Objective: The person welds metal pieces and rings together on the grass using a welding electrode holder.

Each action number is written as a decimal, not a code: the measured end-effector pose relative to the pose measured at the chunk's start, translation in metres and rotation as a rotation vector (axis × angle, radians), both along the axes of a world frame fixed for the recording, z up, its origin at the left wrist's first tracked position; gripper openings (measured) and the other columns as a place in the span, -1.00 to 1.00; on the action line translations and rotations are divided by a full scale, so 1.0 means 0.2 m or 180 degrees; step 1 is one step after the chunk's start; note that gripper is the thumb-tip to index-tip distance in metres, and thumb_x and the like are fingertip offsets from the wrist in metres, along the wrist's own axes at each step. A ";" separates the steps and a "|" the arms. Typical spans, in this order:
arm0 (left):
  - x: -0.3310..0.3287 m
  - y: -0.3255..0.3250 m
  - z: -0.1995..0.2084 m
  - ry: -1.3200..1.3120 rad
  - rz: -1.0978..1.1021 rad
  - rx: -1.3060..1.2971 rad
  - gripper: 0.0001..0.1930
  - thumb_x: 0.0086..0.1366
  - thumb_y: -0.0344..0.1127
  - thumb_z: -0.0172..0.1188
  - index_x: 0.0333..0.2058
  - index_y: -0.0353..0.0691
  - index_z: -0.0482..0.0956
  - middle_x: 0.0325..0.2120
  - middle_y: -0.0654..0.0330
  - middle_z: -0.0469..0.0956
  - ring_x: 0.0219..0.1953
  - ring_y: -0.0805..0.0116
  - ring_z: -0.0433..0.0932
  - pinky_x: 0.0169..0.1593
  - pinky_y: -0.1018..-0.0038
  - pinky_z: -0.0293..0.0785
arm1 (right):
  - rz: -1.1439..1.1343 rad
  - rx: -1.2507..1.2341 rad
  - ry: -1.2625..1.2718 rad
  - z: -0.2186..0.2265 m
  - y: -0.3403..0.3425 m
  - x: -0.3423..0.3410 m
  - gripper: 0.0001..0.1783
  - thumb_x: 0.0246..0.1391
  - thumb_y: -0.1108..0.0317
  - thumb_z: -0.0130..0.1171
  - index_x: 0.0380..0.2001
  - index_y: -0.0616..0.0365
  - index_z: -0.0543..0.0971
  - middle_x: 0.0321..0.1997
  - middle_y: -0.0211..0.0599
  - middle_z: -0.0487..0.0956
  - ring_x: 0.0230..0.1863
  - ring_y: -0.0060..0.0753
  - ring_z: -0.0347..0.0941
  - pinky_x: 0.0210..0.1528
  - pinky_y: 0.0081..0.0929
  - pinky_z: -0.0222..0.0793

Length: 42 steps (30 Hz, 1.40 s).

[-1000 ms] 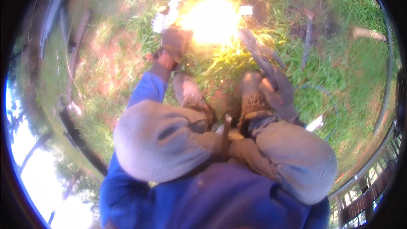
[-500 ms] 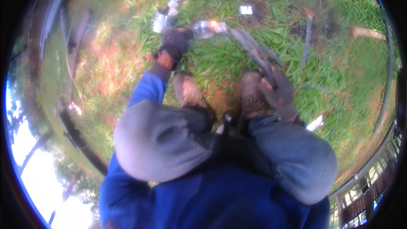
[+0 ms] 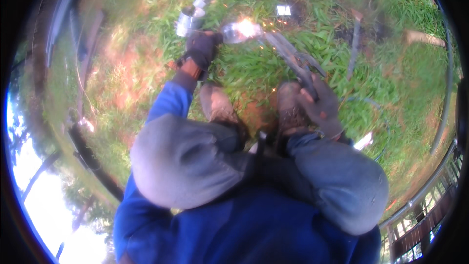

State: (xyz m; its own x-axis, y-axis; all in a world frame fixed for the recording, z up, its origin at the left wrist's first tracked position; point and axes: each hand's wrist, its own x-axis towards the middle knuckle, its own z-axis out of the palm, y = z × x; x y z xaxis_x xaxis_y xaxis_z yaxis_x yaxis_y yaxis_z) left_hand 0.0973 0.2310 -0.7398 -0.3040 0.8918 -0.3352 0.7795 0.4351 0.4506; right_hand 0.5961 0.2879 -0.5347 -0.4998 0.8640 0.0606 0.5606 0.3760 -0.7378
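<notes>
Sparks [image 3: 273,90] had scattered over the grass [image 3: 249,66] between the two grips since the frame half a second before, and the small orange glow had grown into a white flare [image 3: 246,28], while both grips had kept nearly the same position. Left grip [image 3: 202,49] was closed on the near end of a cylindrical metal piece [image 3: 231,33], which extended to its right, with silver offcuts [image 3: 185,24] lying just beyond it. Right grip [image 3: 322,106] was wrapped around a long dark tool [image 3: 291,57], its tip angled forward and left toward the flare.
</notes>
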 end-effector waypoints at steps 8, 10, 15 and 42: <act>0.04 0.02 0.04 0.0045 -0.0076 -0.0086 -0.83 0.42 -0.38 0.26 -0.15 0.05 0.80 -0.28 0.19 0.76 -0.24 0.24 0.74 -0.19 0.28 0.60 | -0.0017 -0.0064 -0.0024 0.00 0.00 0.02 -0.25 0.04 0.28 0.64 0.32 0.04 0.61 -0.13 -0.09 0.73 -0.17 0.02 0.76 -0.15 -0.13 0.69; 0.04 0.03 0.10 0.0476 -0.0300 -0.0230 -0.78 0.39 -0.41 0.27 -0.11 0.06 0.81 -0.23 0.13 0.80 -0.17 0.15 0.81 -0.13 0.21 0.67 | -0.0229 -0.0752 0.0221 0.00 -0.02 0.02 -0.22 0.02 0.30 0.63 0.35 0.03 0.61 -0.14 -0.15 0.73 -0.17 -0.03 0.77 -0.14 -0.20 0.69; 0.19 0.05 0.46 0.0138 -0.0649 0.0672 -0.89 0.40 -0.43 0.24 -0.33 -0.15 0.71 -0.42 0.34 0.65 -0.49 0.42 0.48 -0.38 0.37 0.41 | -0.0152 -0.0205 0.0053 -0.05 -0.02 0.06 -0.21 0.02 0.29 0.64 0.35 0.09 0.60 -0.15 -0.16 0.73 -0.22 -0.03 0.76 -0.17 -0.17 0.68; 0.21 0.07 0.44 0.0259 -0.0546 -0.0132 -0.70 0.42 -0.53 0.24 0.00 -0.10 0.84 -0.15 0.08 0.82 -0.11 0.20 0.81 -0.02 0.29 0.72 | -0.0008 -0.0012 -0.0096 0.06 0.00 -0.01 -0.26 0.02 0.29 0.63 0.30 0.03 0.61 -0.22 -0.15 0.72 -0.23 0.03 0.74 -0.20 -0.15 0.67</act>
State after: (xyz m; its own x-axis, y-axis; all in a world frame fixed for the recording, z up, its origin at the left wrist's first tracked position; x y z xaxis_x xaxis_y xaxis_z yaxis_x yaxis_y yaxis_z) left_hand 0.1385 0.2458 -0.6509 -0.1763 0.9188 -0.3531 0.8770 0.3095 0.3675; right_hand 0.5934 0.2884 -0.5226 -0.4991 0.8655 0.0424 0.5835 0.3718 -0.7220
